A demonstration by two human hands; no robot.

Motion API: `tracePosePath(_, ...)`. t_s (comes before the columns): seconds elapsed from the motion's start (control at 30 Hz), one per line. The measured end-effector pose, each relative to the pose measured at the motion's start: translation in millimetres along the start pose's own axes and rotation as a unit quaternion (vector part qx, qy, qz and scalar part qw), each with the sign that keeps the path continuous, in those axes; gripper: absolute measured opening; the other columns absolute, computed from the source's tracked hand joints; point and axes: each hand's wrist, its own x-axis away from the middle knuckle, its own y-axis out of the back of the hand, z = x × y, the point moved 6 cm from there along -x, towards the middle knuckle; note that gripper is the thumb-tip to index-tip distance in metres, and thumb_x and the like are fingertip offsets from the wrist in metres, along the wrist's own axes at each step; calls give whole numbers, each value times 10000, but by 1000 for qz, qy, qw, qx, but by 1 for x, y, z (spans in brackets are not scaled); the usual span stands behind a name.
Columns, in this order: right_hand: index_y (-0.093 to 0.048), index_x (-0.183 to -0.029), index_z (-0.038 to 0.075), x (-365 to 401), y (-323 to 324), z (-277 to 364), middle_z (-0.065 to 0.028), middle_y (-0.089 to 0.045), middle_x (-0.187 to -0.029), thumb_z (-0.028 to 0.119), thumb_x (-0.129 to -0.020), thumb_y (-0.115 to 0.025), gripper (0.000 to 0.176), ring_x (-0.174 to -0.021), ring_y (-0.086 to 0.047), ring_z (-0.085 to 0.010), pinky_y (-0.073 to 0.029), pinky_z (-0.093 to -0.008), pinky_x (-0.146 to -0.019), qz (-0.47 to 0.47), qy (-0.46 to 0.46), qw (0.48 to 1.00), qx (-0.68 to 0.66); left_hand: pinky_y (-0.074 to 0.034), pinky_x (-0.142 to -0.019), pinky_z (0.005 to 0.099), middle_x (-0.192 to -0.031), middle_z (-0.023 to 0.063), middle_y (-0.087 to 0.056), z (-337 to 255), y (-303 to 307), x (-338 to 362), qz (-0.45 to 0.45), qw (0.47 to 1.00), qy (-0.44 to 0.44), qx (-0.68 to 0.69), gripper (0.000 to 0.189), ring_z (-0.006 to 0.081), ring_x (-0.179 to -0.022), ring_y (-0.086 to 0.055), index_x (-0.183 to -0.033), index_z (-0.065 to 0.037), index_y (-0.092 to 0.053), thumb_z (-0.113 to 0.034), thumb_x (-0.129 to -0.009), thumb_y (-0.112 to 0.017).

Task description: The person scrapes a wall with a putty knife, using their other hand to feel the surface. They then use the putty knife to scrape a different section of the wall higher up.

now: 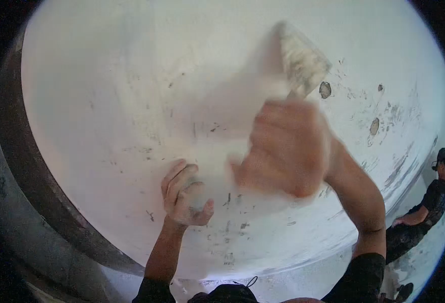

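Note:
A wide-bladed putty knife (pixel 303 60) is in my right hand (pixel 290 146), its blade smeared with whitish paste and pointing up against the white wall (pixel 192 45). Motion blurs that hand, and its fingers wrap round the handle, which they hide. Lower and to the left, my left hand (pixel 184 194) is raised in front of the wall with its fingers curled. A pale, whitish mass shows between its fingers and thumb; I cannot make out exactly what it is. Dark chips and two larger holes (pixel 325 90) mark the wall close to the blade.
A dark band (pixel 36 141) borders the wall on the left, with a grey surface beyond it. Another person (pixel 424 212) in dark clothes is at the far right edge. Pale floor (pixel 303 270) shows below the wall.

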Motion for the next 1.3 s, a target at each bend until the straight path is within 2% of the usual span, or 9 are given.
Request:
tracePosePath(0.1, -572, -1014, 106, -6, 23, 36, -24, -554, -872, 221, -751, -603, 289, -732, -520, -175, -435, -328, -643, 222, 163, 910, 311, -424, -888, 432, -1009, 184, -577, 5, 1, 5, -2, 999, 1, 47, 294, 351, -1046, -504, -827, -24, -560, -300, -735, -601)
tracePosePath(0.27, -560, -881, 90, -5, 14, 42, -23, -529, -774, 187, -808, -521, 127, -739, -530, -177, -432, -318, -679, 71, 184, 915, 352, -394, -905, 456, -1060, 213, -572, 5, 12, 3, -16, 979, 37, 201, 321, 368, -1059, -505, -874, -21, -544, -312, -747, -590)
tracePosePath(0.37, -523, -794, 92, 14, -3, -3, -16, -469, -654, 208, -776, -567, 125, -653, -506, -175, -413, -306, -599, 33, -116, 993, -8, -371, -913, 479, -1073, 235, -569, 12, 30, 9, -17, 961, 82, 264, 357, 379, -1066, -503, -915, -17, -517, -328, -752, -581)
tracePosePath(0.53, -578, -742, 77, 4, -4, 47, -34, -538, -718, 101, -818, -518, 100, -662, -530, -146, -419, -270, -567, 0, 246, 912, 328, -355, -916, 495, -1059, 274, -564, 13, 63, 22, -29, 948, 140, 285, 410, 398, -1062, -500, -937, -16, -490, -376, -758, -573)
tracePosePath(0.7, -593, -786, 44, 58, -27, -21, -69, -545, -665, 249, -727, -660, 224, -646, -525, -207, -450, -387, -640, 291, -193, 853, 387, -355, -908, 502, -1035, 279, -570, 15, 90, 29, -57, 940, 177, 286, 429, 412, -1052, -496, -922, -11, -496, -415, -781, -526)
tracePosePath(0.83, -528, -639, 65, -13, 1, 21, -67, -465, -560, 134, -735, -585, 130, -536, -489, -210, -418, -338, -550, 196, -295, 819, 452, -356, -902, 502, -1028, 272, -574, 19, 97, 35, -52, 945, 166, 278, 426, 405, -1053, -493, -903, -11, -504, -420, -786, -517)
tracePosePath(0.97, -538, -587, 39, -11, 8, 30, -86, -468, -547, 54, -720, -494, 140, -521, -494, -212, -407, -332, -517, 112, -116, 830, 534, -349, -909, 498, -1034, 266, -575, 13, 101, 46, -39, 937, 206, 280, 416, 398, -1062, -488, -882, -19, -509, -424, -791, -518)
tracePosePath(1.23, -440, -511, 38, -9, 10, 45, -65, -458, -465, 134, -669, -603, 247, -430, -495, -151, -473, -326, -498, 73, -250, 756, 601, -346, -908, 500, -1022, 260, -579, 8, 105, 56, -57, 934, 221, 276, 395, 386, -1059, -493, -878, -27, -511, -415, -806, -516)
tracePosePath(1.3, -409, -525, 59, -7, 5, 66, -63, -419, -459, 79, -674, -539, 199, -404, -445, -142, -440, -302, -462, -60, -117, 873, 470, -345, -909, 500, -1007, 257, -581, 7, 109, 57, -48, 937, 219, 269, 404, 378, -1051, -497, -881, -30, -509, -429, -813, -506)
